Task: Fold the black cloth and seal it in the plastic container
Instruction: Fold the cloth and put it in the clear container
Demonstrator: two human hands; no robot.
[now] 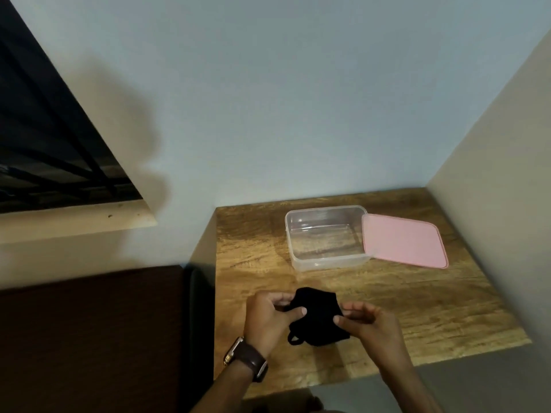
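Note:
A small black cloth (317, 315) with a loop at its lower left is held just above the front of the wooden table (432, 308). My left hand (268, 317) pinches its left edge and my right hand (368, 323) pinches its right edge. The clear plastic container (326, 236) stands open and empty farther back on the table. Its pink lid (404, 239) leans against the container's right rim and rests on the table.
A wall runs behind the table and another closes its right side. A dark brown cushion (89, 338) lies to the left of the table. A window with dark bars (44, 144) is at the upper left.

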